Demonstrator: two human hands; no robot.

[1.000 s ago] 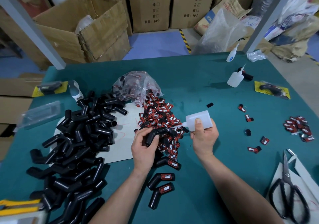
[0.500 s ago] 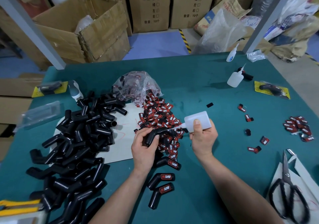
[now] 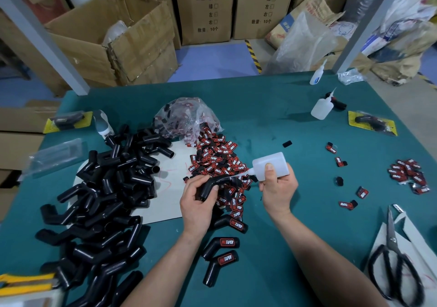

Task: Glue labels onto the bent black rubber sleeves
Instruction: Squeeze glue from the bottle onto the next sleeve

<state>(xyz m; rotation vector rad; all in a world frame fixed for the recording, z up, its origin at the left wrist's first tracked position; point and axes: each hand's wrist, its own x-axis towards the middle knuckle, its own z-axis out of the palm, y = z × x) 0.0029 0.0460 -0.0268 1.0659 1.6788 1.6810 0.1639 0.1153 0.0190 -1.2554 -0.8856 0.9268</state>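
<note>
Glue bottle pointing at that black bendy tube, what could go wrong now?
Two things might. The right hand tips the glue bottle onto the bent rubber sleeve that the left hand grips, with its thumb near the nozzle, so glue could reach skin. Also, the sleeve appears to be held over the loose label pile, so a drip might stick labels together.

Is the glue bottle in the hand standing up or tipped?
Tipped. The right hand holds the glue bottle sideways, its nozzle pointing at the black sleeve in the left hand.
</note>
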